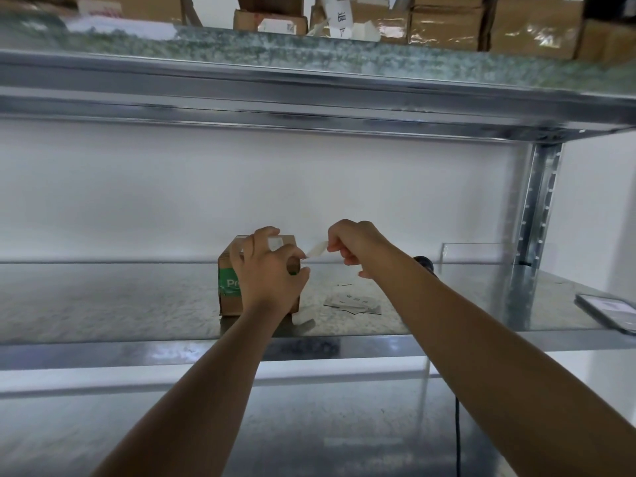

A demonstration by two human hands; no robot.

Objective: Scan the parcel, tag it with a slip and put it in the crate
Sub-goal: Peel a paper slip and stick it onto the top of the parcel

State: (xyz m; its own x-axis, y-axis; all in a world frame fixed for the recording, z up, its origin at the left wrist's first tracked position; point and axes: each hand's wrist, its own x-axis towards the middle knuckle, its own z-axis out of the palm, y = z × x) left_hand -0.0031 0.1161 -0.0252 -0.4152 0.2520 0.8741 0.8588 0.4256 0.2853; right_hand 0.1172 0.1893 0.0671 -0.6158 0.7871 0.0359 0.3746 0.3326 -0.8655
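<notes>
A small brown cardboard parcel (229, 280) with a green band stands on the middle metal shelf (103, 304). In front of it my left hand (268, 270) pinches one end of a small white slip (317, 250). My right hand (354, 244) pinches the slip's other end, so it is held between both hands just right of the parcel's top. A white label shows on the parcel's top, above my left fingers. A few more slips (354, 301) lie flat on the shelf, right of the parcel. My left hand hides much of the parcel's front.
A black scanner (425, 262) with a cable lies behind my right forearm. A clear plastic crate (481, 253) stands at the back right by the shelf post (537, 215). A phone (609, 311) lies at the shelf's right edge. Cardboard boxes (447, 25) fill the upper shelf.
</notes>
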